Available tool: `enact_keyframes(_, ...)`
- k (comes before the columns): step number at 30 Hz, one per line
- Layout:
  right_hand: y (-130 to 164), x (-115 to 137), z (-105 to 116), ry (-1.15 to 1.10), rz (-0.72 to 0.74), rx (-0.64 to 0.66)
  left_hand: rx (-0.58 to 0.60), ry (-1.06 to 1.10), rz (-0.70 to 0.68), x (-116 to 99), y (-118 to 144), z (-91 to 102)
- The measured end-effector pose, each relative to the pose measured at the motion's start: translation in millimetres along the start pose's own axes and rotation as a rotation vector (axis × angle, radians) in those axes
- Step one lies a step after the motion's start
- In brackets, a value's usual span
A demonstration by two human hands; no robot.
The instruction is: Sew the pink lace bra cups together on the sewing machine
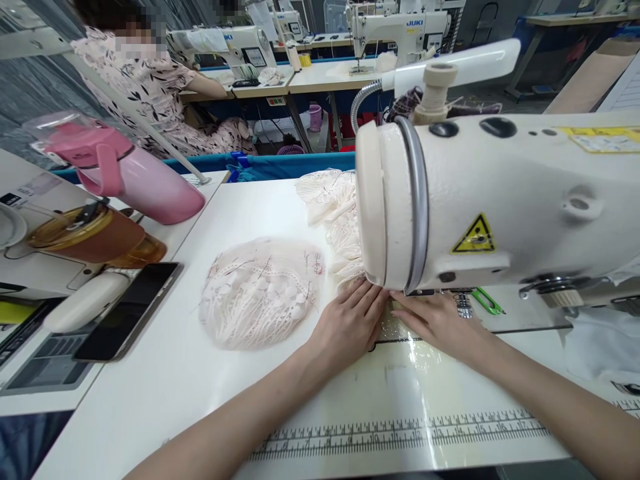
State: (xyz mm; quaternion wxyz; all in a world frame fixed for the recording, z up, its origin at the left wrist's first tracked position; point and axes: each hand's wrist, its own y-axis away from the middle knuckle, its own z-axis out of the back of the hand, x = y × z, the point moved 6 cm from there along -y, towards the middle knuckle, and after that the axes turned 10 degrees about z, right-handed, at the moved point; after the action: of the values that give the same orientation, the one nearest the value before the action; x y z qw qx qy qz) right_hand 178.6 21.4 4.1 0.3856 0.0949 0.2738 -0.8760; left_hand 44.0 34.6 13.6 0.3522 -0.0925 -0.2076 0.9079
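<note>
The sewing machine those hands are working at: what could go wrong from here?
The fingertips of the left hand and right hand are close under the head of the sewing machine; a slip could perhaps hurt a finger, though the needle is hidden. The gathered lace fabric beside the head might bunch or snag. If knocked, the brown drink cup could spill and stain the pale lace.

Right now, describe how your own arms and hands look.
The left forearm and right forearm are bare and tapering, no sleeves in view. The left hand and right hand wear no gloves; the left wrist shows no watch or band.
</note>
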Motion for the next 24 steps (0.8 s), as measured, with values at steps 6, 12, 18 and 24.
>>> enact_keyframes(6, 1.6, 3.3, 1.0, 0.023, 0.079, 0.001, 0.06, 0.006, 0.028, 1.1, -1.7, -1.9)
enact_keyframes(12, 3.4, -9.4, -6.7, -0.148, -0.062, -0.019, 0.047, 0.011, 0.047, 2.8, -3.7, -1.5)
enact_keyframes(18, 15.0, -24.2, -22.3, -0.458, -0.392, -0.062, 0.06, 0.035, 0.086, 3.8, -2.6, -1.5)
enact_keyframes(24, 15.5, -31.5, -17.3, -0.715, -0.397, -0.041, 0.146, 0.066, 0.209, 14.3, -24.4, 7.3)
